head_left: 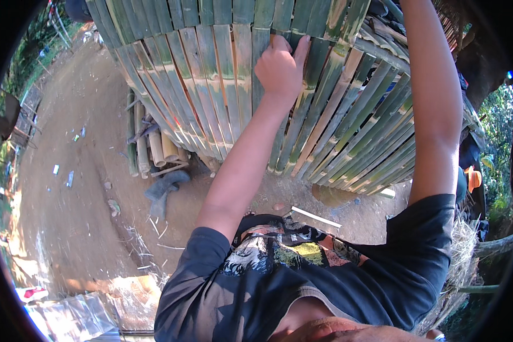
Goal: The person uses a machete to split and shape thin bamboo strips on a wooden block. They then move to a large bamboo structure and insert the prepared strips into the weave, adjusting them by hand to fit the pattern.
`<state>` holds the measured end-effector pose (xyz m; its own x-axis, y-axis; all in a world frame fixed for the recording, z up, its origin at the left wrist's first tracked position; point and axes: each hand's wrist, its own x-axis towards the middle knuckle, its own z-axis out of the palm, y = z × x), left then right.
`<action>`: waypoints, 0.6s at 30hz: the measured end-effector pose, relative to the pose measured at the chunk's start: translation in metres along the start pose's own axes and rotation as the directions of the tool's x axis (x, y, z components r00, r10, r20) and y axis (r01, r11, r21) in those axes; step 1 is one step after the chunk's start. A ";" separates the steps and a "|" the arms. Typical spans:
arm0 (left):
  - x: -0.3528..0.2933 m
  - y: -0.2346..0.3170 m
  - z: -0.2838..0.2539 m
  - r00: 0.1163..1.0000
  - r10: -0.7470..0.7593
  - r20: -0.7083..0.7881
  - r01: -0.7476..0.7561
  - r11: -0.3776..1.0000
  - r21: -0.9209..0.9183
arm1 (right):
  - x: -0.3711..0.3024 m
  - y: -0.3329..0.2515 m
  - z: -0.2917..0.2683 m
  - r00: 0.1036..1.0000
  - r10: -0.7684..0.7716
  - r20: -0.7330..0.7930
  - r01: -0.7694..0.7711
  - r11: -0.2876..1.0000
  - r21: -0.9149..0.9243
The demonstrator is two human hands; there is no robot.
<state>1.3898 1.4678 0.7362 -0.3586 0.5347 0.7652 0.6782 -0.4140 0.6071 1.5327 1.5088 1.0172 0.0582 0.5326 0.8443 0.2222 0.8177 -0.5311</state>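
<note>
**Left hand (pixel 279 71) at the seam of a bamboo-slat surface (pixel 243 85)**

We looked down past a dark printed shirt (pixel 293 256) at a broad surface of split green bamboo, right in front of the wearer and filling the upper middle of the view. An upper row of slats (pixel 262 14) met a longer lower row along a crosswise seam, and the left hand was there, its fingers bent and its thumb apart from them, pointing up. The fingertips seemed to touch the slat edges; whether they were clamped on one, we could not tell.

We judged the step in hand to be seating or feeling a slat at that seam. The next move, as we read it, called for a sure hold on the edge and care with the sharp split sides.

The right forearm (pixel 436 97) ran up beyond the upper edge, so its hand was cut off, and we could not say what it held. The fingertips' undersides were hidden. Bamboo poles (pixel 157 145) lay partly beneath the surface; a grey boot-like thing (pixel 165 191) nearby and an orange shape (pixel 472 178) at far right were hard to make out.
</note>
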 end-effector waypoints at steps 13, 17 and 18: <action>0.011 0.005 -0.007 0.974 -0.159 0.159 0.191 0.958 -0.214 | -0.019 0.011 -0.015 0.978 0.133 0.164 -0.147 0.986 0.076; 0.011 0.001 -0.004 0.978 -0.137 0.159 0.171 0.959 -0.225 | -0.019 0.016 -0.010 0.990 0.094 0.106 -0.103 0.992 0.078; 0.011 0.001 -0.004 0.980 -0.131 0.151 0.162 0.963 -0.215 | -0.020 0.016 -0.007 0.992 0.086 0.088 -0.093 0.993 0.074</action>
<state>1.3846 1.4704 0.7460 -0.3434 0.6895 0.6377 0.4571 -0.4705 0.7548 1.5422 1.5100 0.9923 -0.0091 0.6185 0.7857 0.1431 0.7784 -0.6112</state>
